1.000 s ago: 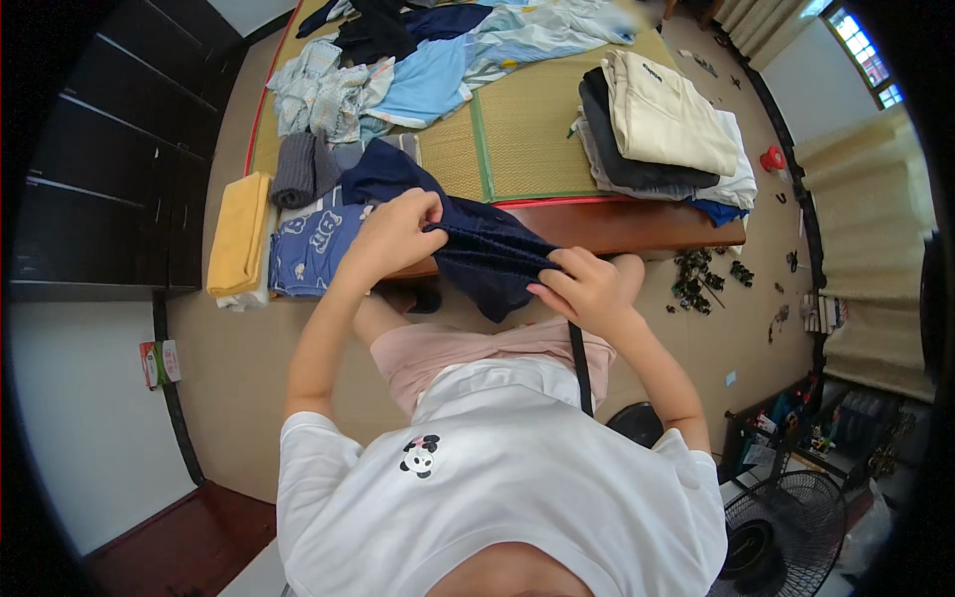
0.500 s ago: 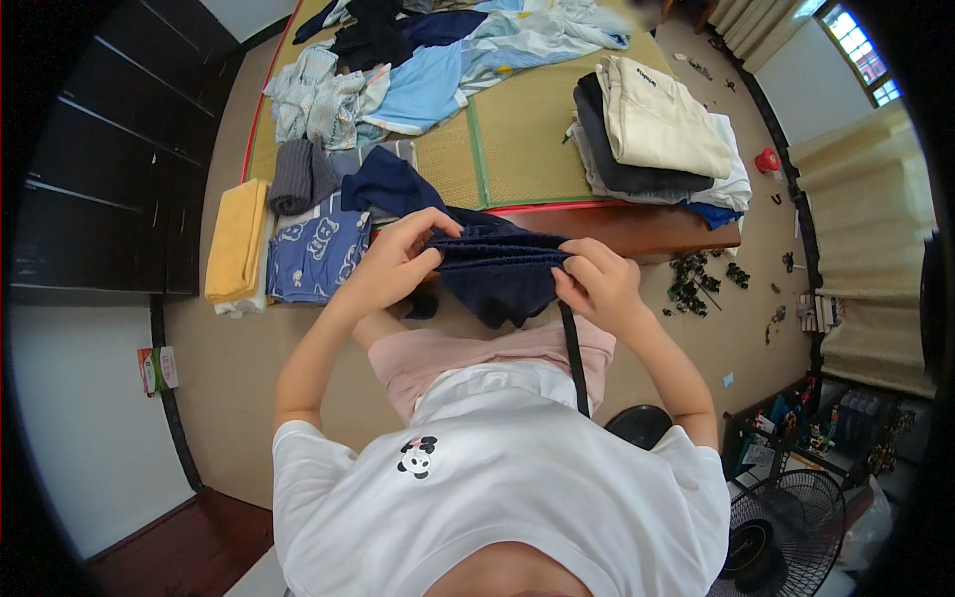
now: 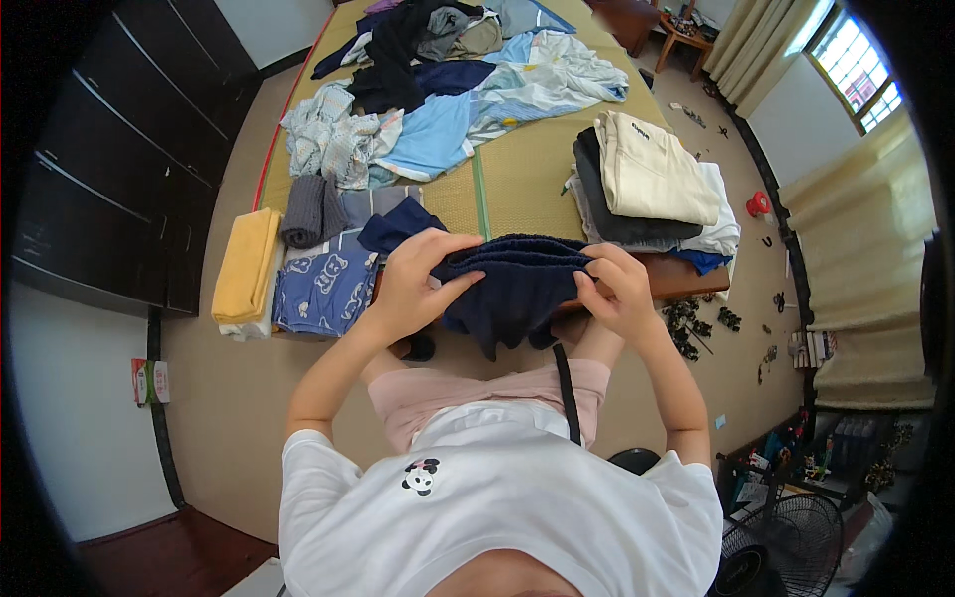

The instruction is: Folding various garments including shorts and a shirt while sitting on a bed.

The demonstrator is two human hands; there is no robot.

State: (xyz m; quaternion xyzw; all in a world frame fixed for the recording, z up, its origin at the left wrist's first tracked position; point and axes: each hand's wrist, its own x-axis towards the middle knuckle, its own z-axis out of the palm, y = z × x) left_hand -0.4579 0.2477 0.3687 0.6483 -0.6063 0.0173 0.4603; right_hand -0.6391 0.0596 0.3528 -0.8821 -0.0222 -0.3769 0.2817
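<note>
Above my lap, a pair of navy elastic-waisted pants (image 3: 502, 303) hangs from both hands, the gathered waistband stretched between them and its folds facing up. My left hand (image 3: 418, 284) pinches one end of the waistband between thumb and fingers. At the other end, my right hand (image 3: 619, 286) has a similar pinch on it. Just beyond my left hand, more navy cloth (image 3: 398, 227) lies on the bed's edge; whether it belongs to the same pants I cannot tell.
Folded clothes line the bed's near left: a yellow stack (image 3: 245, 264), a blue bear-print cloth (image 3: 323, 294), a grey knit roll (image 3: 311, 211). A folded pile topped by cream cloth (image 3: 657, 169) sits right. Loose clothes (image 3: 438, 129) spread over the mat farther back. A fan (image 3: 791, 542) stands lower right.
Both hands have shifted a little to the right with the waistband, which now bows open more. The whole view has tilted, showing more of the bed's far end.
</note>
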